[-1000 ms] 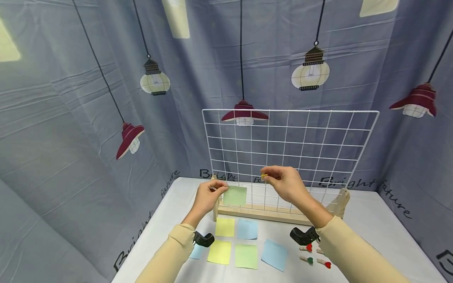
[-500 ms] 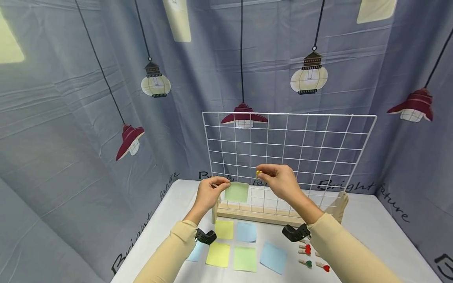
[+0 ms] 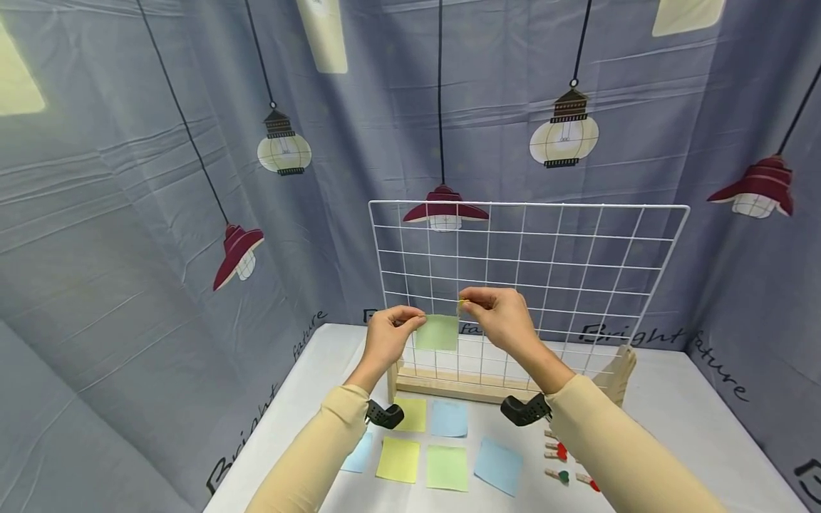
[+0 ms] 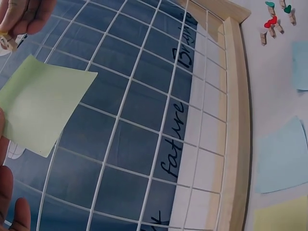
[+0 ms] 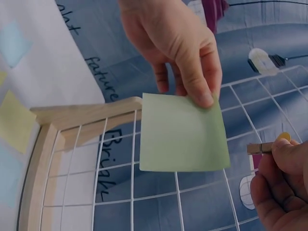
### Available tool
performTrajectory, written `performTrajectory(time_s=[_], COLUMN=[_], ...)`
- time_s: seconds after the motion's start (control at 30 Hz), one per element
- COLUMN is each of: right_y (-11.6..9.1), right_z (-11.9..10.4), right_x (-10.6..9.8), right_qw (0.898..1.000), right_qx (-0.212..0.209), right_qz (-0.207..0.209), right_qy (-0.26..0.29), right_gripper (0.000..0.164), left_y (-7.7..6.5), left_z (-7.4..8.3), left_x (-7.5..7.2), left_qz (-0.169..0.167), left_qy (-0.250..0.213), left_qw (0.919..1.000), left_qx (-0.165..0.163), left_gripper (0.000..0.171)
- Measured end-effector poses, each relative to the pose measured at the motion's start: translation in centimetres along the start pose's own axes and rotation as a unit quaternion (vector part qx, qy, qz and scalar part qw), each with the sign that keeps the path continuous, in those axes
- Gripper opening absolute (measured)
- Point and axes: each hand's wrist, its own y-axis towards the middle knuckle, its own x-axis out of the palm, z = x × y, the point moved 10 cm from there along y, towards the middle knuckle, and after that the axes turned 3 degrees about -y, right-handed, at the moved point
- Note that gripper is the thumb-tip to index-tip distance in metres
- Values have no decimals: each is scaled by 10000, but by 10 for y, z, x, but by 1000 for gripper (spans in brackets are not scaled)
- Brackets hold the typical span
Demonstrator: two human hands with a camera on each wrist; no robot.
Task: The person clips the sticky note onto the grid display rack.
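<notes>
My left hand [image 3: 389, 338] pinches a green sticky note [image 3: 437, 333] by its upper left corner, in front of the white wire grid [image 3: 551, 271]. In the right wrist view the thumb lies flat over the edge of the note [image 5: 183, 134]. My right hand [image 3: 503, 318] pinches a small wooden clothespin [image 5: 260, 148] with a yellow decoration, close to the note's upper right corner. A gap shows between clothespin and note in both wrist views. The left wrist view catches only fingertips of each hand at its left edge.
The grid stands in a wooden base [image 3: 462, 388] on a white table [image 3: 667, 420]. Yellow [image 3: 398, 459], green [image 3: 447, 468] and blue sticky notes [image 3: 498, 467] lie in front of it. Several heart clothespins [image 3: 558, 476] lie at the right, partly behind the right sleeve.
My left hand has raised the green note and brought it slightly right. The right hand has come left with the clothespin, narrowing the distance between them.
</notes>
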Motion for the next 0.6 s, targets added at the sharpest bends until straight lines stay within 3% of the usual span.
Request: performTrajectory(time_s=[0.27,0.6], right_y=[10,21], right_z=[-10,-13], right_x=[-8,-14], right_qw=[9992,9974], right_qx=[-149,35], right_qz=[380,680], right_qy=[13,235], right_gripper=[17,11], left_y=[9,21], left_z=[9,17], left_x=[3,6], left_qz=[87,174], left_qy=[54,36], left_qw=[9999,9998], left_qx=[18,103], left_gripper=[9,11])
